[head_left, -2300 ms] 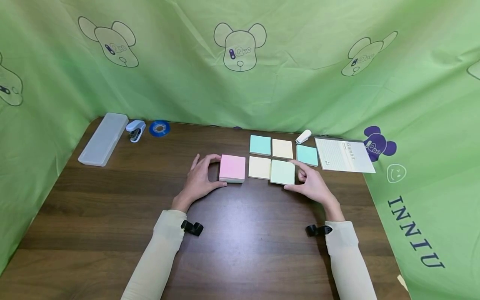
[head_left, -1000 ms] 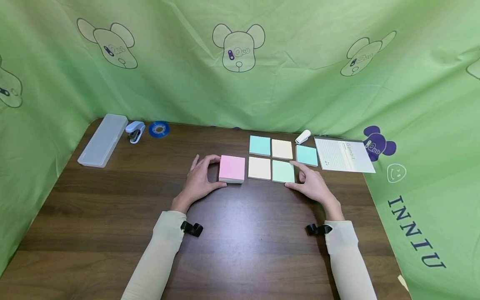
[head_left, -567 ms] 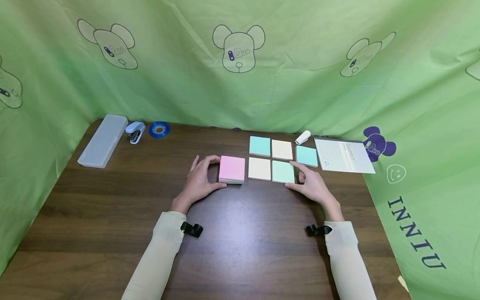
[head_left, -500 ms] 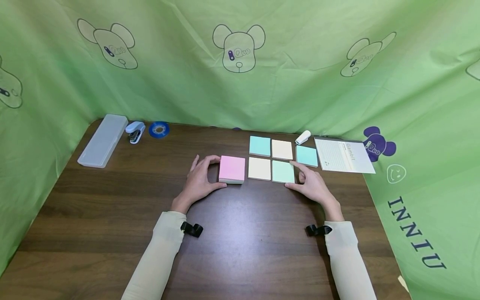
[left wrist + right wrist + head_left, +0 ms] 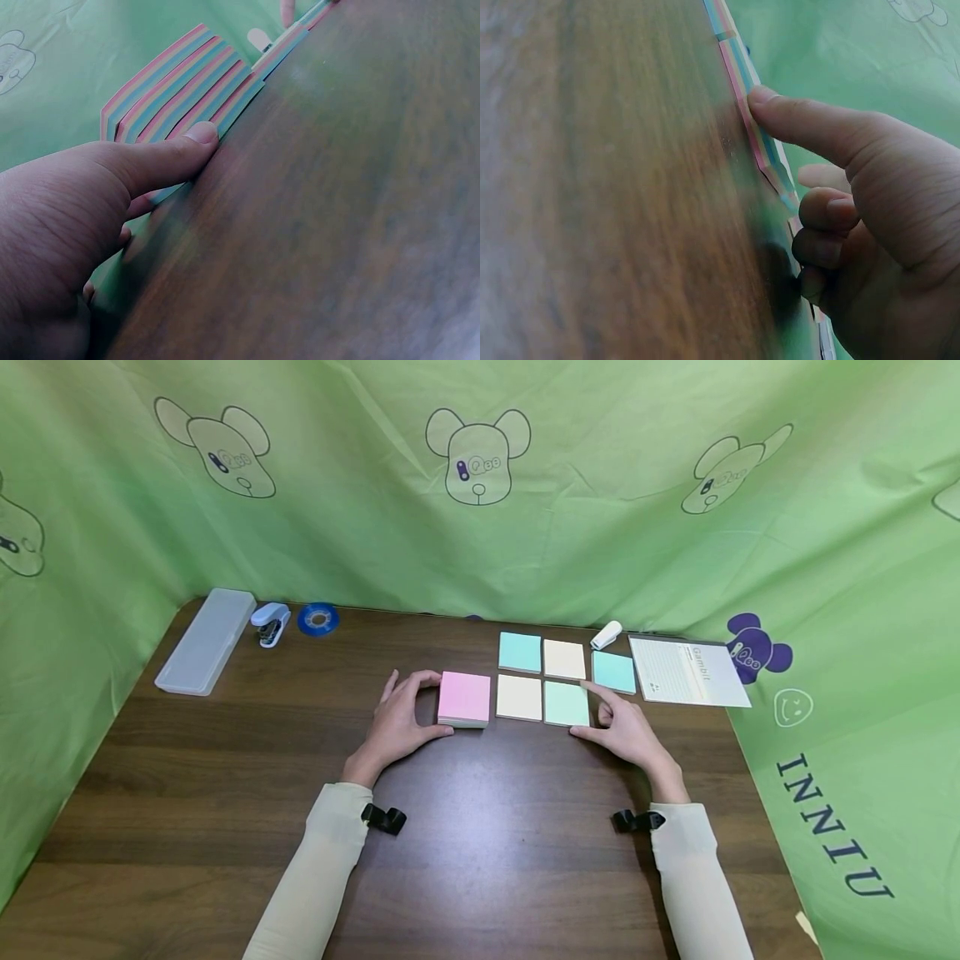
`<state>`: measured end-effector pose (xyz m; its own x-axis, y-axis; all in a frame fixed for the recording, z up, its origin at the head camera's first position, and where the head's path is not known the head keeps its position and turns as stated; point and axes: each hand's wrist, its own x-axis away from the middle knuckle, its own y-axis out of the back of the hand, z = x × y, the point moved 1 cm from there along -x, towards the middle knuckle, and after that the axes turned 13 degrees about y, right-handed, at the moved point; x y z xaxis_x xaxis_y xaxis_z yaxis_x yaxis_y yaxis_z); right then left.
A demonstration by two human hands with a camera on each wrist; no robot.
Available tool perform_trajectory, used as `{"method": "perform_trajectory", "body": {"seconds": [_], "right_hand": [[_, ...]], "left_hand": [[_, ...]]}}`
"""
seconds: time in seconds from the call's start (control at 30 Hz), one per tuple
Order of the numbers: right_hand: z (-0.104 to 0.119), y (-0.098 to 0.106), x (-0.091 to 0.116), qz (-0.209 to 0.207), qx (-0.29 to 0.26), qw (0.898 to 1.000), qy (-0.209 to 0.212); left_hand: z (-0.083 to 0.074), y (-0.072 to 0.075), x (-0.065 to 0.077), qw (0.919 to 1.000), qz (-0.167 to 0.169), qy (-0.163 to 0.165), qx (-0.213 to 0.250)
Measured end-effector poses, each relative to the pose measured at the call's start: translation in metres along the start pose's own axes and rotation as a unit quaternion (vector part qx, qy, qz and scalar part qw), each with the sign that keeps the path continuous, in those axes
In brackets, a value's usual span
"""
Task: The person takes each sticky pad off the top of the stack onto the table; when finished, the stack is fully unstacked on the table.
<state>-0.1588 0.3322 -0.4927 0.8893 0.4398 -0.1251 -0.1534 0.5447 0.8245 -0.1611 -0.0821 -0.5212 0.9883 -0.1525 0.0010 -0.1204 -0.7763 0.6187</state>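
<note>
Tabletop (image 5: 480,868): left fingers (image 5: 422,677) hold pink-topped stack (image 5: 463,697), right fingers (image 5: 604,695) mint pad (image 5: 564,703) (straighter now).

pink-topped note stack (image 5: 463,697): thick, striped sides, flat | mint-topped pad (image 5: 566,703): thin, striped edge, flat, farther right

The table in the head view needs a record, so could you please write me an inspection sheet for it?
Surface: brown wooden table, with glare near its middle.
Job's things: pink-topped stack; to its right, a mint pad and four other pads, lying flat.
Clutter: case, stapler and tape roll at back left; small white object and notebook at back right.
Hands: left hand holds the stack; right hand pinches the mint pad.
Cables: nothing seen.
Surroundings: green curtain with printed animal heads.
</note>
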Motion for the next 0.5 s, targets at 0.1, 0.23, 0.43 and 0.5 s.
{"method": "perform_trajectory", "body": {"seconds": [0.1,0.23,0.43,0.5], "right_hand": [[0.0004,0.0009,0.0004,-0.007,-0.012,1.000,0.002],[0.0008,0.0024,0.0006,-0.013,-0.020,1.000,0.001],[0.0040,0.0039,-0.0005,-0.028,-0.027,0.999,0.003],[0.0073,0.0040,-0.0015,-0.036,-0.027,0.999,0.007]], "left_hand": [[-0.0002,-0.0001,0.0001,1.0000,-0.001,0.000,0.000],[0.0001,-0.0004,-0.0003,1.0000,-0.001,0.000,-0.001],[0.0000,-0.0004,-0.0001,1.0000,-0.002,-0.002,0.001],[-0.0001,-0.0003,0.0000,1.0000,-0.003,-0.003,0.000]]}}
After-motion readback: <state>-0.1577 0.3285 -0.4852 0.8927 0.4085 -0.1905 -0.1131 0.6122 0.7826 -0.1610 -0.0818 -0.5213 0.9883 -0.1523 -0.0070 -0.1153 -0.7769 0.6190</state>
